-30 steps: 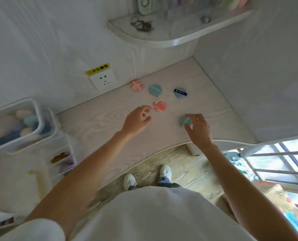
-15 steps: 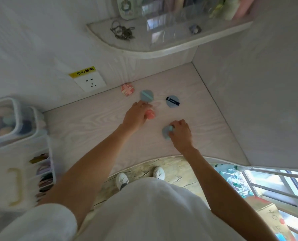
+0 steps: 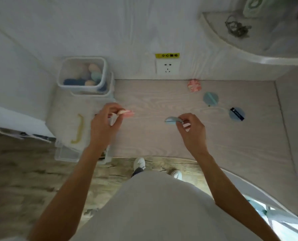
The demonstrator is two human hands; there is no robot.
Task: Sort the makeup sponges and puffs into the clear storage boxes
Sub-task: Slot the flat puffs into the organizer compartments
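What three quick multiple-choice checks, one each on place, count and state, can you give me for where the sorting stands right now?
1. Where is the clear box of sponges?
A. Left, by the wall
B. On the shelf
C. On the floor

2. How many puffs lie loose on the desk?
A. One
B. Three
C. Six

3. What is the left hand doing?
A. Hanging idle
B. Pressing the socket
C. Pinching a pink puff

Answers:
1 A, clear box sits left against the wall.
2 B, pink striped puff, blue puff, banded blue puff on desk.
3 C, left hand pinches pink puff; right hand pinches pale blue puff.

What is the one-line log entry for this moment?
left hand: pinches pink puff | right hand: pinches blue puff | three puffs on desk
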